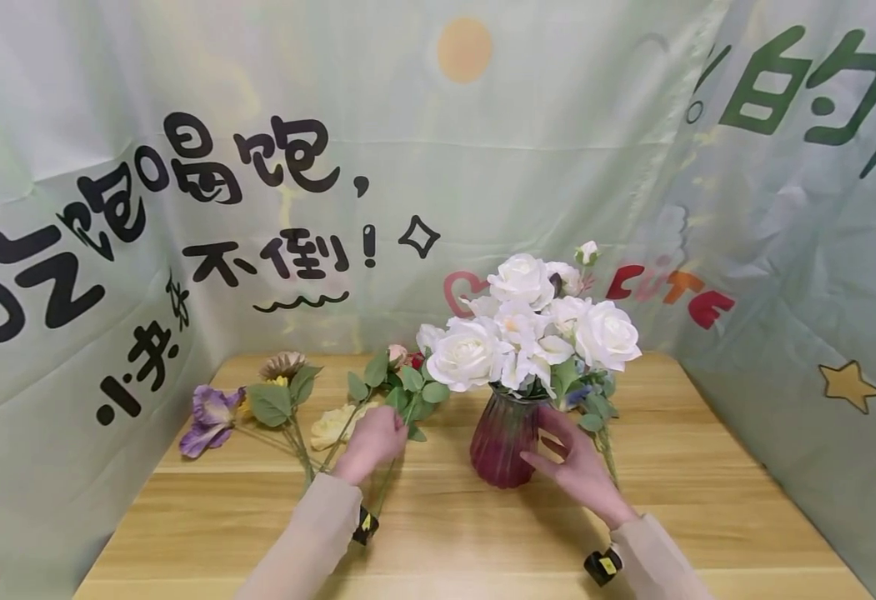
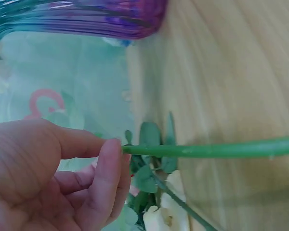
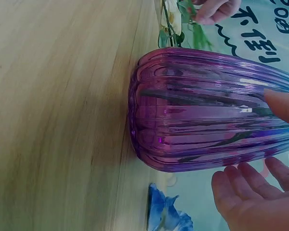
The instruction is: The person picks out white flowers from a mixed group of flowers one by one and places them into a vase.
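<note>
A ribbed glass vase (image 1: 503,442), magenta at its base and bluish toward the neck, stands upright on the wooden table. White artificial flowers (image 1: 468,354) fill its mouth, and dark stems show through the glass. My right hand (image 1: 578,467) holds the vase from its right side, thumb in front and fingers curved around behind. To the left of the vase, my left hand (image 1: 373,437) pinches a green flower stem (image 2: 212,148) between thumb and fingertips. Leaves and a small pink flower (image 1: 397,356) show just beyond that hand; whether they belong to this stem I cannot tell.
Leftward on the table (image 1: 205,508) lie a purple flower (image 1: 211,419), a brownish flower (image 1: 282,365) and a cream flower (image 1: 332,427). Blue flowers (image 3: 166,209) with leaves lie behind the vase on the right. Printed cloth (image 1: 377,92) hangs around the table.
</note>
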